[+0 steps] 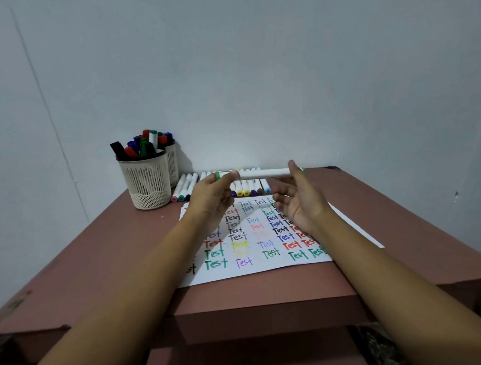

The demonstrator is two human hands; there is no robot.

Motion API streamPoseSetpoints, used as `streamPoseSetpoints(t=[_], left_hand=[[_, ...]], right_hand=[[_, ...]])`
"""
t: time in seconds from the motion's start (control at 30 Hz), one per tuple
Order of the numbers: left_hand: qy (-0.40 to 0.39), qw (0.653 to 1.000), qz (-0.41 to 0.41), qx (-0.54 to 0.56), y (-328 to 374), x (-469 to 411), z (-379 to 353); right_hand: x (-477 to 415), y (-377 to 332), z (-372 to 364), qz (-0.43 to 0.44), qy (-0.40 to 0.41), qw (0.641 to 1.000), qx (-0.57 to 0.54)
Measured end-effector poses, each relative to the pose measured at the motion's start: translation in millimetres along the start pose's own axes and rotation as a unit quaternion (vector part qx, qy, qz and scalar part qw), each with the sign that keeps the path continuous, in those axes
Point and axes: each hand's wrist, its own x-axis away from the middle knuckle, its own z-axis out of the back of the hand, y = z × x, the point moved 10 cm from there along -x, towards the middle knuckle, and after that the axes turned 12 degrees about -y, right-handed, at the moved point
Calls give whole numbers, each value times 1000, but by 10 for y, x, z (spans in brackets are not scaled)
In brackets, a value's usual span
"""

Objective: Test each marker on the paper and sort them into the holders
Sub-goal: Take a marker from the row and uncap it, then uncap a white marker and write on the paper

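I hold a white marker (263, 173) with green ends level above the paper, one end in each hand. My left hand (211, 198) pinches its left end. My right hand (300, 200) grips the right end between thumb and forefinger, the other fingers loose. Below lies a white paper (254, 267) covered with the word "Test" in many colours. A row of white markers (246, 186) with coloured caps lies along the paper's far edge. Two beige mesh holders stand at the back left: the front holder (147, 181) and the rear holder (172, 163), both full of markers.
The brown table (105, 257) stands against a pale wall. Three more white markers (184, 187) lie beside the front holder. A lower shelf edge (261, 311) runs under the table's front.
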Motion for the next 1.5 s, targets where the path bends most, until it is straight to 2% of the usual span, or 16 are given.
streamPoseSetpoints(t=[0.07,0.1,0.17,0.27,0.33,0.43,0.6,0.73,0.97,1.03,1.13,1.2,1.3,1.37,1.43,1.5], left_hand=[[24,999,-27,21,114,-5,76],[34,998,-41,29,177,-7,108],[48,996,-73,17,355,-10,155],[81,985,-109,-104,701,-48,259],[115,965,-128,-196,991,-78,366],[165,918,-158,-325,1477,-64,526],[218,837,-185,-466,2178,-47,772],[239,804,-205,-504,2480,-12,895],[185,750,-137,-621,2199,-173,1001],[166,713,-85,-676,2024,-256,1040],[164,632,-15,-758,1827,-303,1118],[162,602,-2,-782,1754,-298,1115],[172,572,-51,-800,1775,-254,980],[174,567,-127,-795,1800,-177,773],[164,577,-204,-773,1738,-46,513],[131,602,-250,-747,1550,60,268]], right_hand=[[42,-104,101,33,52,987,148],[63,-150,133,46,77,967,239],[108,-226,135,72,104,907,401],[97,-201,-14,102,51,784,610],[29,-69,-87,81,13,713,696],[-30,46,-92,60,-1,669,741],[-52,26,-123,65,2,662,746],[-77,15,-155,61,6,655,753],[-52,-9,-201,54,8,649,759],[-49,-18,-208,53,7,651,758],[-39,-21,-226,53,6,649,758],[-28,-21,-237,52,5,647,760],[-29,-12,-234,48,0,647,761],[-43,13,-227,30,-5,637,770],[-56,43,-234,15,-6,625,781],[-54,60,-260,8,-3,622,783]])
